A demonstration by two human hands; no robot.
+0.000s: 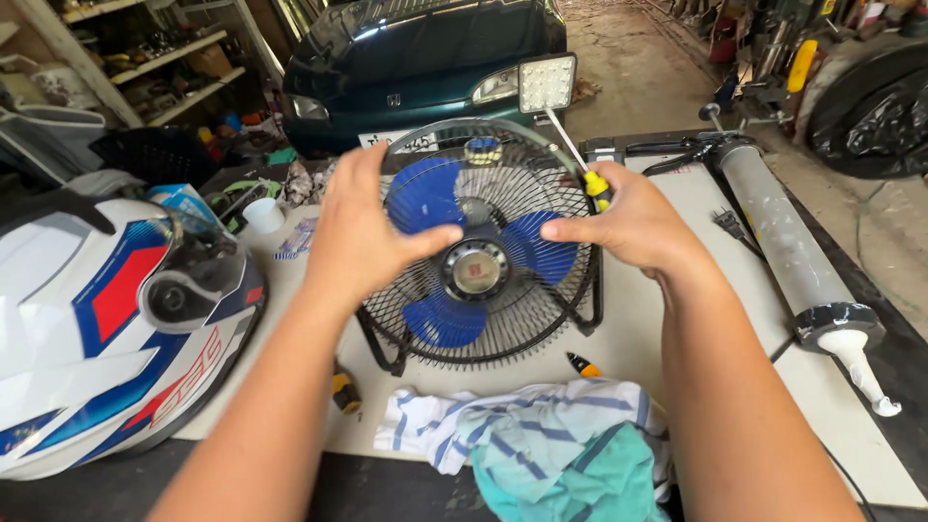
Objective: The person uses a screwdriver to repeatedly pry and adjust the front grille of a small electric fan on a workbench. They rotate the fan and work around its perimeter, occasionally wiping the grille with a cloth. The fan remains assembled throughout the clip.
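A small fan (pixel 483 251) with blue blades and a black wire grille stands on a white board (pixel 667 319), tilted toward me. My left hand (pixel 362 227) grips the left side of the grille, thumb pointing at the hub. My right hand (pixel 623 222) rests on the right side of the grille and holds a screwdriver (pixel 592 182) with a yellow and black handle, its shaft pointing up and left.
A white, red and blue motorcycle helmet (pixel 106 319) lies at the left. Striped and teal cloths (pixel 541 440) lie in front of the fan. A grey caulking gun (pixel 793 261) lies at the right. A dark car (pixel 416 58) stands behind, shelves (pixel 145 58) at far left.
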